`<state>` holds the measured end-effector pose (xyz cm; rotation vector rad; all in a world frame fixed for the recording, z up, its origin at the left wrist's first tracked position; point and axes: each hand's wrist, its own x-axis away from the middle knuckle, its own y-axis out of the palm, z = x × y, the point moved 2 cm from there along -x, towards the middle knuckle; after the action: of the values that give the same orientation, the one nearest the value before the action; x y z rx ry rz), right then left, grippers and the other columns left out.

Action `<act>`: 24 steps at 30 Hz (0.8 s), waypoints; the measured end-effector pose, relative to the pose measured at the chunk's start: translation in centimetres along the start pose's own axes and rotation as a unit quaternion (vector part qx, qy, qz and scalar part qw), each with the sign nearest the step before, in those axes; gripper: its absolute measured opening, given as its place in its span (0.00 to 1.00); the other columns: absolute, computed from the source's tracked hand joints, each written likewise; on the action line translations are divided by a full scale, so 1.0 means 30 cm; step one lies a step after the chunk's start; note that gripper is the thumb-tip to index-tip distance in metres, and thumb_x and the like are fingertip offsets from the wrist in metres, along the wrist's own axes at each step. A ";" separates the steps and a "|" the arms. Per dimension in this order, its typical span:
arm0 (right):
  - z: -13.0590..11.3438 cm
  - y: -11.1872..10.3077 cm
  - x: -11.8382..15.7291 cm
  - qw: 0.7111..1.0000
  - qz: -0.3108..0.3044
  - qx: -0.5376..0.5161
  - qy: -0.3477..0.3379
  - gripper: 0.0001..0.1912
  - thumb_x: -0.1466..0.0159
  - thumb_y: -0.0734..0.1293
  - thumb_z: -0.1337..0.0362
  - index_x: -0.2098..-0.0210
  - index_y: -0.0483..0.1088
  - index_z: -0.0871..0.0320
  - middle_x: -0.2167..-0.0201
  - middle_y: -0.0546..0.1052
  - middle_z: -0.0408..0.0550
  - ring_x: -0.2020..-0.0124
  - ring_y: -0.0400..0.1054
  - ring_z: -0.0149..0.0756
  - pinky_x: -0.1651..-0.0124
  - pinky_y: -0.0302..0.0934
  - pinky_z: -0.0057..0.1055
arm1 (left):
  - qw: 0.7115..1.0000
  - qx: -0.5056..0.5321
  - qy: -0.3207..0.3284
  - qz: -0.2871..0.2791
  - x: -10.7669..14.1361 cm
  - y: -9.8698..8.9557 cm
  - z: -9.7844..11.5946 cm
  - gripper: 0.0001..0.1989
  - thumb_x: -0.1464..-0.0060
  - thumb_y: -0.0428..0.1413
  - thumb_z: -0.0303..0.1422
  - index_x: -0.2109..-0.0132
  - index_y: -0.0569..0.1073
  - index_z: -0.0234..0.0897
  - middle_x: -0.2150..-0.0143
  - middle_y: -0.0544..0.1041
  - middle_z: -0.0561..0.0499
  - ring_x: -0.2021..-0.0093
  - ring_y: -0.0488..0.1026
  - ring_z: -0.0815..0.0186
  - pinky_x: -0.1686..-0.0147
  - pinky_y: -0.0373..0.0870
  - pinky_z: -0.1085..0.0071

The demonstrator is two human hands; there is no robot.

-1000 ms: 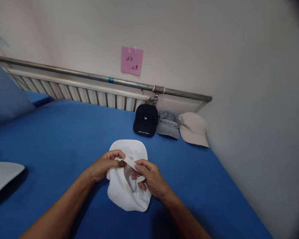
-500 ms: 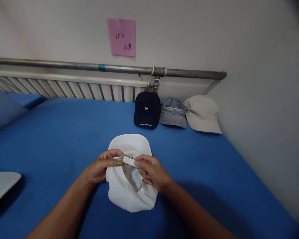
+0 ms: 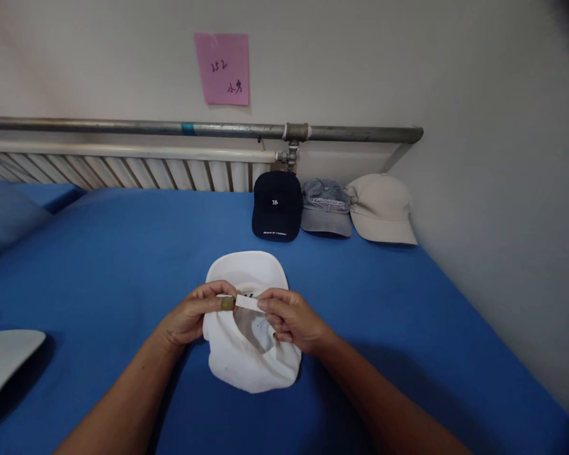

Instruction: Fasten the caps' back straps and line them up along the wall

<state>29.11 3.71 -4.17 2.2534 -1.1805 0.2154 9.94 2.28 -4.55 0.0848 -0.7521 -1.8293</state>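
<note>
A white cap (image 3: 251, 366) lies on the blue sheet in front of me, its brim pointing away and its back opening toward me. My left hand (image 3: 199, 309) pinches the brass-coloured buckle (image 3: 227, 304) at the left side of that opening. Between the thumb and fingers of my right hand (image 3: 291, 318) is the white strap (image 3: 249, 303), stretched across the opening. The strap's left end is right beside the buckle; whether it is threaded in I cannot tell. Dark lettering inside the cap is mostly hidden behind the strap.
Along the back stand a navy cap (image 3: 277, 205), a grey cap (image 3: 326, 208) and a beige cap (image 3: 382, 208). A white brim (image 3: 9, 360) shows at the left edge. Behind the blue bed (image 3: 123, 253) run a radiator (image 3: 171, 172) and a metal pipe (image 3: 237, 130).
The view has shifted slightly. Both hands keep their pinch on the buckle and strap, and the strap's left end still sits beside the buckle.
</note>
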 end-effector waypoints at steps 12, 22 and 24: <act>0.003 0.002 -0.001 1.000 0.017 0.014 -0.007 0.11 0.49 0.70 0.58 0.73 0.66 0.56 0.89 0.54 0.28 0.88 0.39 0.18 0.85 0.33 0.21 | 1.000 -0.010 0.004 -0.009 0.000 0.003 0.001 0.09 0.57 0.67 0.31 0.68 0.77 0.32 0.74 0.76 0.50 0.77 0.71 0.71 0.77 0.67 0.79; 0.006 0.002 -0.002 0.999 0.009 0.026 -0.017 0.10 0.47 0.70 0.59 0.73 0.67 0.57 0.89 0.54 0.29 0.88 0.39 0.19 0.85 0.33 0.22 | 1.000 0.000 0.016 -0.020 0.003 0.005 0.003 0.10 0.57 0.67 0.30 0.66 0.76 0.34 0.73 0.76 0.51 0.77 0.71 0.72 0.78 0.67 0.79; 0.006 0.001 -0.002 1.000 -0.002 0.024 -0.012 0.10 0.47 0.70 0.59 0.73 0.66 0.57 0.89 0.55 0.29 0.88 0.39 0.19 0.85 0.33 0.22 | 1.000 0.002 0.014 -0.020 0.003 0.005 0.003 0.10 0.57 0.67 0.30 0.66 0.75 0.34 0.73 0.76 0.51 0.78 0.71 0.72 0.78 0.67 0.79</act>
<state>29.03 3.64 -4.32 2.3050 -1.1958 0.2172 9.99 2.21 -4.36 0.1287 -0.7393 -1.8608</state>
